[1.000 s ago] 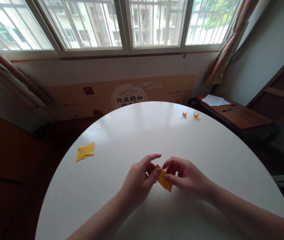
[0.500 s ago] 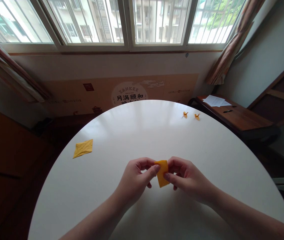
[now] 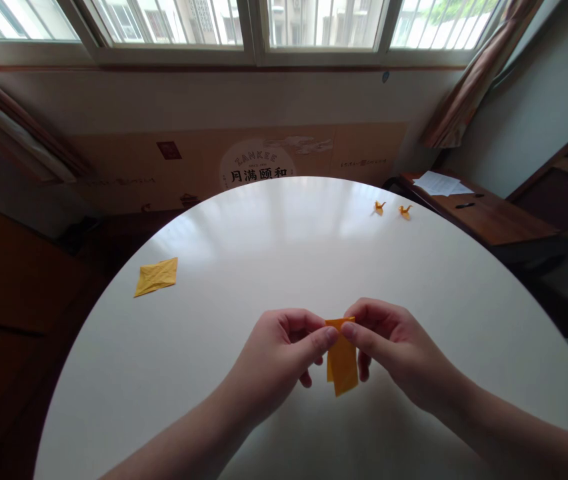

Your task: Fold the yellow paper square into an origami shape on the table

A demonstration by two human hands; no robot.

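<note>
Between my two hands hangs a small folded piece of yellow-orange paper (image 3: 345, 365), held above the white round table. My left hand (image 3: 289, 357) pinches its upper left edge, thumb in front. On the upper right, my right hand (image 3: 394, 347) pinches the top of the paper between thumb and forefinger. The lower part hangs loose, and a second layer shows behind at its left. Fingers behind the paper are partly hidden.
A creased yellow sheet of paper (image 3: 157, 277) lies at the table's left. Two small orange folded-paper birds (image 3: 379, 207) stand near the far right rim of the table (image 3: 244, 267). Beyond it is a wooden side table (image 3: 509, 220) bearing white papers (image 3: 441, 183).
The view has tilted down. Both hands have moved slightly right, and the right thumb has gone up to the paper's top edge. More of the paper now hangs down, showing two layers.
</note>
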